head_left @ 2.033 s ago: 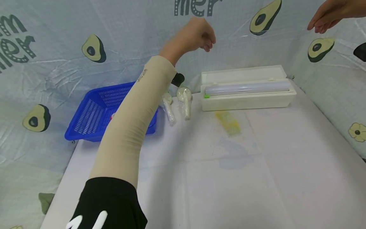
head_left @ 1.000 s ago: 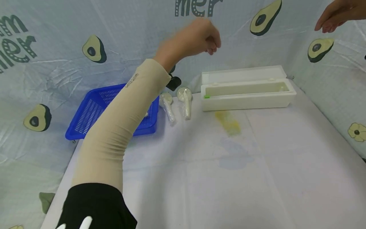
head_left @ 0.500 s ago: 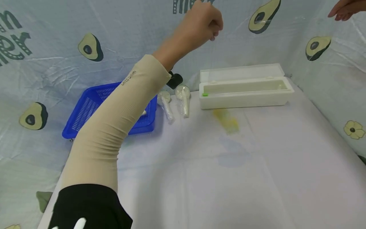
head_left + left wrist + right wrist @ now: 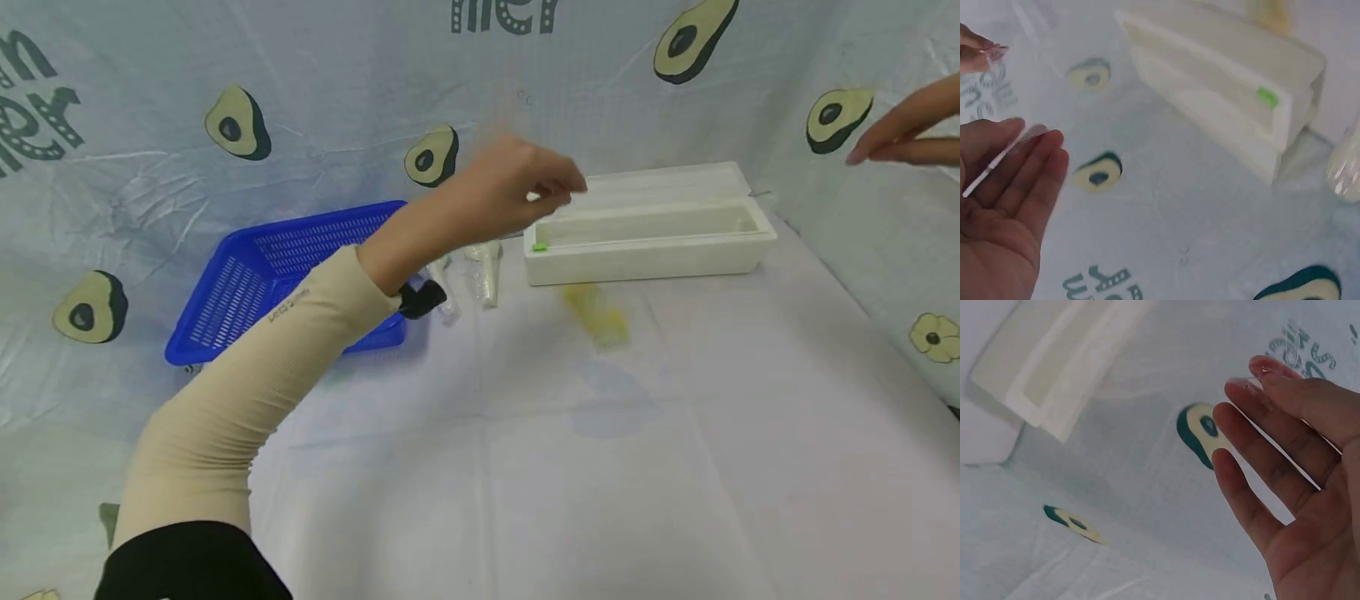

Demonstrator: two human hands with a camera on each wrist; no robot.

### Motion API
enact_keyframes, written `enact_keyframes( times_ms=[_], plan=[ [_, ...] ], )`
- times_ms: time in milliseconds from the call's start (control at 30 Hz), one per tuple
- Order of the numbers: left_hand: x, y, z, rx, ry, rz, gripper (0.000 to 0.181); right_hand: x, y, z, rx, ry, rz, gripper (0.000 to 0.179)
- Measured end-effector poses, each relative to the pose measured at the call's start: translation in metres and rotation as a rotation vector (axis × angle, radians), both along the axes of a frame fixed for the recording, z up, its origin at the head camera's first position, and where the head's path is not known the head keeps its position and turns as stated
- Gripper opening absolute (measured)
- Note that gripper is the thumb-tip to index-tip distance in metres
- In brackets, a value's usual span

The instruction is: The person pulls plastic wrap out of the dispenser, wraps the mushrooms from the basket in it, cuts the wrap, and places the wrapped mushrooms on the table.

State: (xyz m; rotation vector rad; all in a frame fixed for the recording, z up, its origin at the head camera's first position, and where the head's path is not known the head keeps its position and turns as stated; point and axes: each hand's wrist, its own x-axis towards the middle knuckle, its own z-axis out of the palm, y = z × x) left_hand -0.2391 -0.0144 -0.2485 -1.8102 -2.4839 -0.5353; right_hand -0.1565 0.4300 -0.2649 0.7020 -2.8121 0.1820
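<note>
My left hand [image 4: 513, 183] is raised in front of the white lidded box [image 4: 652, 258], above the table. In the left wrist view its thumb and fingertips pinch the edge of a clear plastic film [image 4: 1036, 130]. My right hand [image 4: 918, 129] is up at the far right, by the patterned sheet. The right wrist view shows its thumb and fingertip pinching clear film [image 4: 1250, 381], while the other fingers stay extended. Most of the film is too transparent to follow. The box's lid is tipped back, and its long trough shows no roll.
A blue plastic basket [image 4: 217, 308] stands at the back left, partly behind my left arm. Two white round-headed, handled things in clear wrapping [image 4: 487, 279] lie beside the box. Hanging sheets with avocado prints [image 4: 236, 125] close off the back and sides of the white-covered table [image 4: 585, 500].
A pale, roll-like strip seen in the box's opening two seconds ago is gone. Both hands have since come down from higher up, and the right one has shifted further right.
</note>
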Motion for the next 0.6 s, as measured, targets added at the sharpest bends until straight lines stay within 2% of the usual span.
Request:
enact_keyframes(
  times_ms=[67, 133, 233, 300, 433, 500, 533, 600],
  plan=[
    [0.013, -0.006, -0.016, -0.038, -0.05, -0.044, 0.023, 0.018, -0.011, -0.013, 0.022, -0.05, 0.037, 0.046],
    [0.026, -0.011, -0.035, -0.073, -0.068, -0.074, 0.024, 0.033, -0.021, -0.032, 0.011, -0.081, 0.125, 0.051],
    [0.042, -0.014, -0.067, -0.088, -0.013, -0.039, 0.029, 0.05, -0.037, -0.058, 0.049, -0.166, 0.215, 0.05],
    [0.048, -0.012, -0.088, -0.078, 0.121, 0.025, 0.043, 0.059, -0.045, -0.075, 0.033, -0.2, 0.273, 0.051],
    [0.051, 0.001, -0.128, -0.106, 0.504, 0.186, 0.082, 0.071, -0.053, -0.1, -0.002, -0.202, 0.356, 0.053],
    [0.048, 0.008, -0.146, -0.122, 0.668, 0.224, 0.074, 0.075, -0.056, -0.108, -0.011, -0.205, 0.36, 0.052],
    [0.047, 0.011, -0.153, -0.105, 0.714, 0.221, 0.062, 0.077, -0.057, -0.111, -0.012, -0.212, 0.356, 0.051],
    [0.044, 0.014, -0.165, -0.052, 0.75, 0.189, 0.034, 0.079, -0.059, -0.117, -0.013, -0.222, 0.355, 0.05]
  ],
)
